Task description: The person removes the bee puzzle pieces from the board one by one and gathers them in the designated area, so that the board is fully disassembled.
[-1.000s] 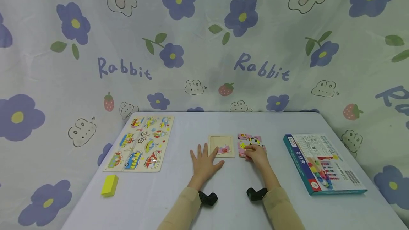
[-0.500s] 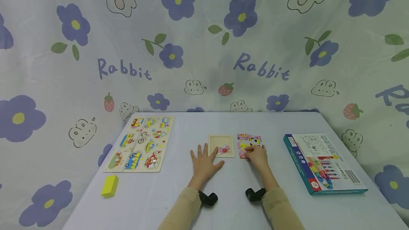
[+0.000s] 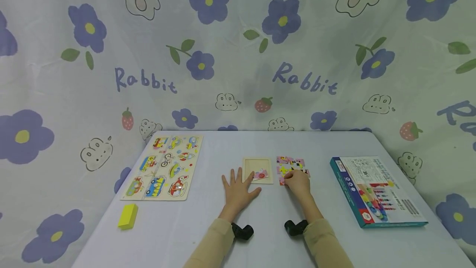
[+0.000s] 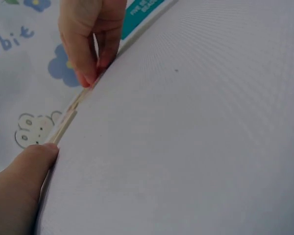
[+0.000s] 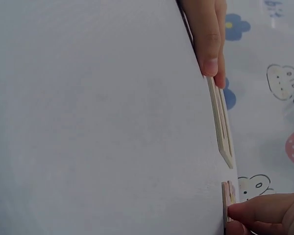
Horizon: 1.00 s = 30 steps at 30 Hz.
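In the head view my left hand (image 3: 237,191) lies with fingers spread on the table, its fingertips at the left side of a small wooden puzzle frame (image 3: 270,171). A pink puzzle piece (image 3: 261,175) rests inside the frame. To the right lie several pink-and-yellow puzzle pieces (image 3: 290,161) close together. My right hand (image 3: 299,184) is over their near edge and pinches one pink piece (image 3: 282,181) between thumb and finger. The right wrist view shows that finger and thumb (image 5: 257,210) at a thin piece's edge. The hand covers part of the pieces.
A wooden vehicle puzzle board (image 3: 163,168) lies at the left, with a yellow block (image 3: 128,216) nearer the front. At the right lies a flat teal-and-white box (image 3: 379,191). A patterned curtain (image 3: 238,73) hangs behind the white table (image 3: 271,243).
My right hand has shifted slightly left and its fingers have turned in over the near piece, which now shows at the lower left of the group. The left hand stays where it was.
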Available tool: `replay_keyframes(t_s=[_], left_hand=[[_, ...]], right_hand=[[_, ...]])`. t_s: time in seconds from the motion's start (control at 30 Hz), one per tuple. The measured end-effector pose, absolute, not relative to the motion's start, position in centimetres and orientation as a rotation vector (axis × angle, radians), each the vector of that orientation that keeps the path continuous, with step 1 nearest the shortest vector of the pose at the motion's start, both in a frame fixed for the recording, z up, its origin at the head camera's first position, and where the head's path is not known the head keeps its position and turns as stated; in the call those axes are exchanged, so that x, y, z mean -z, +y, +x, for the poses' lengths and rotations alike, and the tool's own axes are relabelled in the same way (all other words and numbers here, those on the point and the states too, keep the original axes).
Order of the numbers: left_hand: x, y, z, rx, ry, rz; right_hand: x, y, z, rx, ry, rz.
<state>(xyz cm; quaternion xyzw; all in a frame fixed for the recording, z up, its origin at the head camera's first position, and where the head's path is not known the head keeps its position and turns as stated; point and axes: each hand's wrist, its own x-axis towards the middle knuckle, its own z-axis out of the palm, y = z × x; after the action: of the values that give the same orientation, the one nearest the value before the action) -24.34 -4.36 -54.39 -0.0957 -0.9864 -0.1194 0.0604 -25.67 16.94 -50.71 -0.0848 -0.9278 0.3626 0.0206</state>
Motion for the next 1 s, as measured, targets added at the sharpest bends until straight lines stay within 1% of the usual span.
replay_keyframes(t_s=[0.27,0.4,0.6,0.77,0.87,1.0], left_hand=[[54.4,-4.2,-24.5,0.347,-2.977,-0.297],[54.3,-4.2,-24.5,0.342,-2.970,-0.298],[54.5,-4.3,-24.7,0.344,-2.965,-0.299],[54.8,-4.3,-24.7,0.339,-2.957,-0.297],[55.0,-4.4,-24.7,0.322,-2.959,-0.287],[55.0,-4.3,-24.6,0.300,-2.945,-0.274]], right_hand=[[50.2,16.8,-25.9,-1.152,-2.873,-0.249],[49.7,16.1,-26.2,-1.237,-2.851,-0.173],[49.2,13.4,-26.9,-1.220,-2.866,0.121],[49.5,11.2,-27.8,-1.122,-2.880,0.380],[49.8,10.2,-28.2,-0.987,-2.914,0.476],[50.0,9.6,-28.2,-0.806,-2.990,0.524]])
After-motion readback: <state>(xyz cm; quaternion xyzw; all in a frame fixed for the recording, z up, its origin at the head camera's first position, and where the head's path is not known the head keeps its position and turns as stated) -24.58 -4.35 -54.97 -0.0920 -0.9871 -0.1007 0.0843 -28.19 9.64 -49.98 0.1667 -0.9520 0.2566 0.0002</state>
